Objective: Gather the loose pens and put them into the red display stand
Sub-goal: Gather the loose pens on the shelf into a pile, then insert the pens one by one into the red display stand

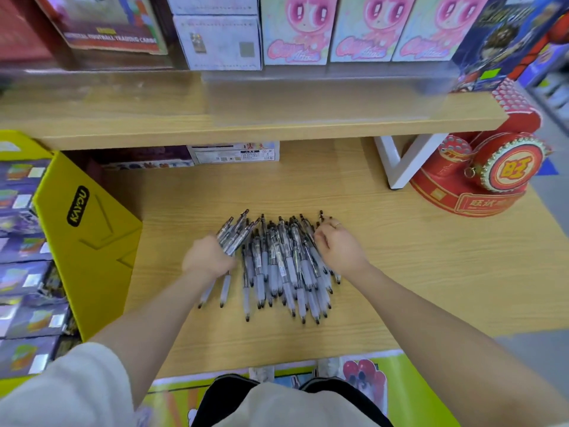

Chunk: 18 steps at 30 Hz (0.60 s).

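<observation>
A heap of several clear-barrelled pens point(283, 266) with white grips lies on the wooden table point(400, 272), tips pointing toward me. My left hand point(207, 257) is closed around a bundle of pens at the heap's left side. Resting on the heap's right edge, my right hand point(338, 248) has its fingers curled over the pens there; a ring shows on one finger. The red display stand point(474, 177) sits at the table's far right corner, well apart from both hands.
A yellow cardboard display point(89, 229) with boxed cards stands at the left. A raised wooden shelf point(246, 124) on a white leg point(397, 161) spans the back, carrying boxes. Small boxes point(234, 152) sit under it. The table's front edge is near my body.
</observation>
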Motion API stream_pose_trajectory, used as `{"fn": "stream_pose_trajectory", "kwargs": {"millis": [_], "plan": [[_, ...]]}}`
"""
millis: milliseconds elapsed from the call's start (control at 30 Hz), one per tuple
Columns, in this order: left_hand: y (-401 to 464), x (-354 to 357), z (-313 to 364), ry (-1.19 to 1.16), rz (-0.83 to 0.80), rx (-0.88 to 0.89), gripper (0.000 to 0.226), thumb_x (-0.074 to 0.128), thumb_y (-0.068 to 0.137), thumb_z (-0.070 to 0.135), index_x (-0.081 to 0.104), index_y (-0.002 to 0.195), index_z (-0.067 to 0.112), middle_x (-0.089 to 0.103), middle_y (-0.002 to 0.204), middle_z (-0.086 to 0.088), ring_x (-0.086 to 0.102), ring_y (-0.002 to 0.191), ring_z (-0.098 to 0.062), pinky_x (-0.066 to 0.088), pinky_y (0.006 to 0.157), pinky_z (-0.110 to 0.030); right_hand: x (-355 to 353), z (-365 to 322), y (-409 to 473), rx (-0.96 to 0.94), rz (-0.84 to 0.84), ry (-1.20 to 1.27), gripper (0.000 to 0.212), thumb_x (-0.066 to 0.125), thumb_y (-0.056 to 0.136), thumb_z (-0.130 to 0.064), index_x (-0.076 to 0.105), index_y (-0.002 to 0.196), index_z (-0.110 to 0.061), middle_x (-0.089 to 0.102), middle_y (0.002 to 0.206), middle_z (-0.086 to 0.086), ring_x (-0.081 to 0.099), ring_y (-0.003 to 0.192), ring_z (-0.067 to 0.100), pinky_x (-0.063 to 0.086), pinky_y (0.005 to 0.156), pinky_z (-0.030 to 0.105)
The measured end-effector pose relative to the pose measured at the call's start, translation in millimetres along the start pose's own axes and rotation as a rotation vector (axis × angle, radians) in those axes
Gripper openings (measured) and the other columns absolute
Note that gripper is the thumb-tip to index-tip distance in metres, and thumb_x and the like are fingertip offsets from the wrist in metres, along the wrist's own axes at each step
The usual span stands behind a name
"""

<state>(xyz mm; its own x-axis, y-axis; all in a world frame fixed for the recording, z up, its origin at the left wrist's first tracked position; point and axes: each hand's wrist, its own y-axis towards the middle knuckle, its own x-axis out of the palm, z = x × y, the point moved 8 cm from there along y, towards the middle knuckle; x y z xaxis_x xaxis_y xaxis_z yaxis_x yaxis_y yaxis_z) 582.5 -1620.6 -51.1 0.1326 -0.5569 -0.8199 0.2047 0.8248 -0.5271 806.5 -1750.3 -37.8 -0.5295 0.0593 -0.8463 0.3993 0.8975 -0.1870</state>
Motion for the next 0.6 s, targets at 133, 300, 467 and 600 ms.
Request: {"fn": "stream_pose_trajectory", "kwargs": {"millis": [133, 300, 467, 600], "plan": [[-2, -11, -2, 0.225, 0.036, 0.095, 0.013, 0.062, 0.076, 0.016, 0.053, 0.084, 0.012, 0.054, 0.067, 0.001, 0.051, 0.055, -0.013, 0.047, 0.046, -0.022, -5, 0, -11, 0.038, 0.057, 0.024, 0.026, 0.04, 0.097, -0.013, 0.062, 0.104, -0.002, 0.056, 0.119, 0.015, 0.058, 0.102, 0.03, 0.051, 0.08, 0.038], [-11, -30, 25, 0.269, 0.082, 0.273, 0.028, 0.064, 0.077, 0.019, 0.045, 0.096, 0.011, 0.052, 0.067, 0.0, 0.049, 0.054, -0.012, 0.037, 0.041, -0.021, -14, 5, -26, 0.101, 0.116, 0.123, 0.025, 0.041, 0.096, -0.008, 0.064, 0.104, 0.0, 0.058, 0.112, 0.014, 0.057, 0.096, 0.026, 0.043, 0.077, 0.027], [-40, -44, 85, 0.181, 0.035, 0.398, 0.057, 0.064, 0.075, 0.021, 0.041, 0.126, 0.007, 0.054, 0.068, -0.002, 0.052, 0.054, -0.015, 0.04, 0.041, -0.023, -41, 9, -33, 0.167, 0.128, 0.331, 0.022, 0.042, 0.097, -0.011, 0.063, 0.101, -0.007, 0.068, 0.095, 0.008, 0.059, 0.075, 0.023, 0.045, 0.066, 0.03], [-68, -31, 140, 0.075, -0.074, 0.468, 0.08, 0.065, 0.077, 0.02, 0.025, 0.143, 0.005, 0.056, 0.073, -0.002, 0.058, 0.062, -0.017, 0.048, 0.051, -0.03, -68, 26, -38, 0.238, 0.153, 0.589, 0.017, 0.044, 0.097, -0.014, 0.061, 0.096, -0.014, 0.067, 0.088, 0.001, 0.054, 0.061, 0.015, 0.047, 0.061, 0.026]]}}
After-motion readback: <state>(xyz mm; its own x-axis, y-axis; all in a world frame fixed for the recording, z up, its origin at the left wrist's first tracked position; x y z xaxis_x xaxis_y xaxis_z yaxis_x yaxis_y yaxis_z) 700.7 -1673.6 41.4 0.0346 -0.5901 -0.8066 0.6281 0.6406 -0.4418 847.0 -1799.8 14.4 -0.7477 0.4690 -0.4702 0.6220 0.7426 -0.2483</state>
